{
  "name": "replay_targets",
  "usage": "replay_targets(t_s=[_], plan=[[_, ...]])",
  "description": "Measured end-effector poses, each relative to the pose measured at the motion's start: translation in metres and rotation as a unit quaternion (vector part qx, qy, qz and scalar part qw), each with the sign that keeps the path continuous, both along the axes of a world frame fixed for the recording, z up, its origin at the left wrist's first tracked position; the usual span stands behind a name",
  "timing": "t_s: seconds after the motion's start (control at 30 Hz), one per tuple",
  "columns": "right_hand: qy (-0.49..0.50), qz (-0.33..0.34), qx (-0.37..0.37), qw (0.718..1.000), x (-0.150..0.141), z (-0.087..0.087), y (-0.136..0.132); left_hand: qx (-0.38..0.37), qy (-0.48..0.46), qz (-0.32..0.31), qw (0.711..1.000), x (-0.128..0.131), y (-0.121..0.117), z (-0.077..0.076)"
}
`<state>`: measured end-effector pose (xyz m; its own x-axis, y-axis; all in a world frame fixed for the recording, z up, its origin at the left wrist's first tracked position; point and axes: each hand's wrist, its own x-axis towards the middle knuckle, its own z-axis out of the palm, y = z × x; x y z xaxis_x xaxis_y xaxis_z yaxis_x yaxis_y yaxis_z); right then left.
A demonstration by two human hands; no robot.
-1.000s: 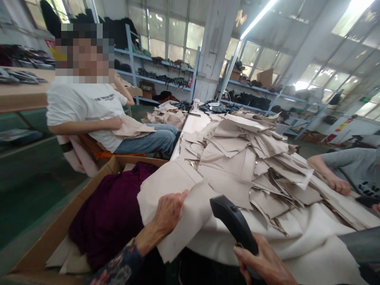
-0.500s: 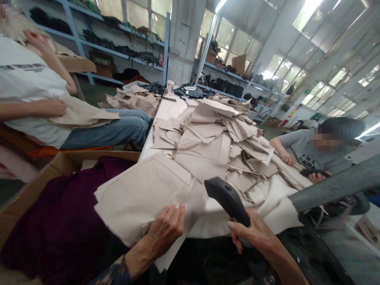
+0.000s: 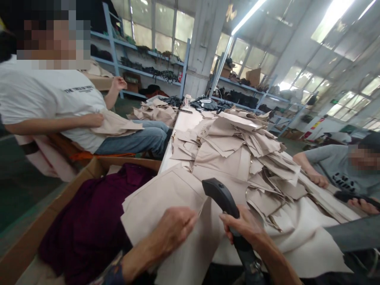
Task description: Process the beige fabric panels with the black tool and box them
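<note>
My left hand (image 3: pixel 175 227) is closed at the edge of a beige fabric piece (image 3: pixel 157 198), slightly smeared by motion. The piece lies at the near end of the table, with stitched lines showing and part of it hanging down toward me. My right hand (image 3: pixel 245 223) grips a black handheld tool (image 3: pixel 221 194) with a curved, blunt head. The tool's head points up and left, just right of the fabric edge. What the head does at its tip cannot be made out.
A large heap of beige fabric pieces (image 3: pixel 234 138) covers the table beyond my hands. At left stands a cardboard box (image 3: pixel 59 206) with purple cloth (image 3: pixel 97 213). One co-worker (image 3: pixel 59 103) sits at left holding fabric; another (image 3: pixel 329 166) at right holds a black tool. A grey metal bar (image 3: pixel 356 233) sits at right.
The view has swung left, so the scene sits further right. My left hand has come closer to the tool, and the fabric hangs further down in front of me.
</note>
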<state>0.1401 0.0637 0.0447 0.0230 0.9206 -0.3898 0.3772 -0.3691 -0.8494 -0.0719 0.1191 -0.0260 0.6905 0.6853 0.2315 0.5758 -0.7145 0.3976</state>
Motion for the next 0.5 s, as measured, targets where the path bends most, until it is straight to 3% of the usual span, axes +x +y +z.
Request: replay_targets(t_s=[0.07,0.13,0.2,0.27,0.37,0.5], plan=[[-0.003,0.003,0.000,1.000,-0.001,0.007,0.002,0.023,-0.020,0.178,0.984,-0.016,0.042,0.013],[-0.007,0.007,0.002,1.000,-0.003,0.010,0.002,0.014,0.044,0.295,0.954,-0.028,0.083,0.017],[-0.007,0.016,-0.001,1.000,-0.006,0.011,0.001,-0.013,0.079,0.327,0.942,-0.034,0.113,0.012],[-0.001,0.027,-0.010,1.000,-0.008,0.010,-0.001,-0.026,0.092,0.333,0.938,-0.036,0.127,0.003],[0.009,0.031,-0.018,0.999,-0.010,0.007,-0.004,-0.027,0.100,0.343,0.933,-0.036,0.125,-0.006],[0.030,0.040,-0.020,0.999,-0.015,0.005,-0.013,-0.031,0.078,0.366,0.927,-0.033,0.108,-0.006]])
